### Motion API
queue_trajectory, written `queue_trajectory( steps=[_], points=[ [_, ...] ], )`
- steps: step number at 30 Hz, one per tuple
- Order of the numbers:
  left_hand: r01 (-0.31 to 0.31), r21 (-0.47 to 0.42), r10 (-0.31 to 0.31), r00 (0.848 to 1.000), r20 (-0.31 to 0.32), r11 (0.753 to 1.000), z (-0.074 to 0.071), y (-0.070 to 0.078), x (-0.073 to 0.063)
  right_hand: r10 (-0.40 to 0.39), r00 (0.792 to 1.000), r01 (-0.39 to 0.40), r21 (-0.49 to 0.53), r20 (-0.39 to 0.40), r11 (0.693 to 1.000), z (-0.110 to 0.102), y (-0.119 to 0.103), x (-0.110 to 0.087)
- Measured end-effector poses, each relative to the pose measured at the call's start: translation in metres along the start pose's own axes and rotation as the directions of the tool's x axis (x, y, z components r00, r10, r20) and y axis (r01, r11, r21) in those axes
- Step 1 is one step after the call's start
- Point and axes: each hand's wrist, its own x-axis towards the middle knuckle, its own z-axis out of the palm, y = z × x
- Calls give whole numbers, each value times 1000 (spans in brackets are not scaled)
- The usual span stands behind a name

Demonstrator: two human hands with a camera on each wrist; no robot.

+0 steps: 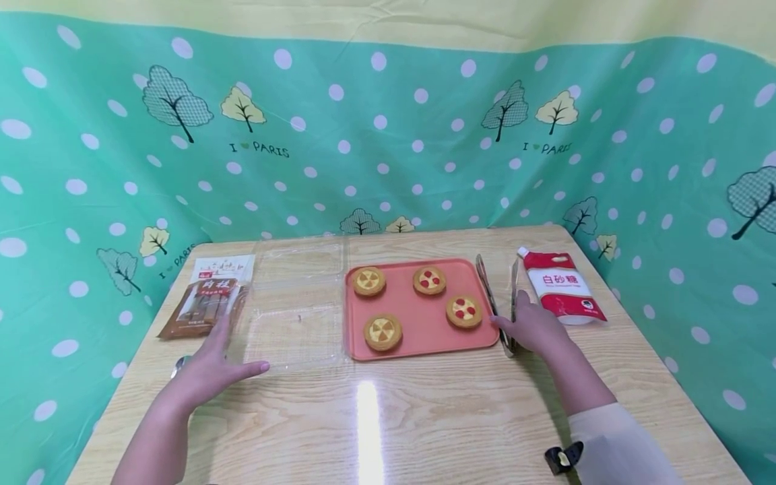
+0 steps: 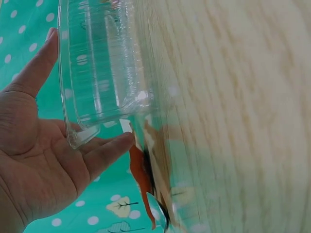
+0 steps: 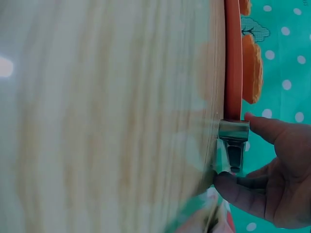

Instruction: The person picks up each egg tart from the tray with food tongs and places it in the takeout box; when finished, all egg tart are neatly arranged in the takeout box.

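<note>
White sleeve (image 1: 621, 444), then the right hand (image 1: 535, 327) pinching shiny tongs (image 1: 489, 291).
The tongs are at the pink tray's (image 1: 415, 310) 3 o'clock, the clear box (image 1: 297, 337) at its 9. The left hand (image 1: 210, 370), at the box's 8, is spread wide, empty.

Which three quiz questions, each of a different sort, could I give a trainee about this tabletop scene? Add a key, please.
1. How many tarts lie on the pink tray?
2. True or false: it is the right grip, not the left grip, that is at the tongs.
3. In the head view, which lies between the brown packet and the pink tray?
A) the red-and-white bag
B) the clear plastic container
C) the tongs

Key: 1. Four. 2. True. 3. B.
</note>
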Motion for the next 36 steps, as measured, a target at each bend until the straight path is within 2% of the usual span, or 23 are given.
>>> queue_trajectory(
  steps=[11,17,22,26,33,36],
  points=[
    [21,-6,-21,1000,15,1000,-1,-1,0,51,995,-57,66,87,996,-3,6,1],
    [25,-7,-25,1000,14,1000,0,-2,1,92,990,-107,149,107,983,-9,12,-1],
    [42,-5,-42,999,19,999,0,-1,-1,84,994,-93,150,64,984,-18,18,-3],
    [36,-9,-36,999,16,999,-1,0,-2,68,997,-72,123,34,990,-24,21,-2],
    [28,-20,-27,999,18,999,0,2,-2,77,997,-79,97,25,992,-32,27,-2],
    [31,-24,-31,999,19,999,0,2,-2,67,998,-66,65,-9,996,-36,30,-3]
  ],
)
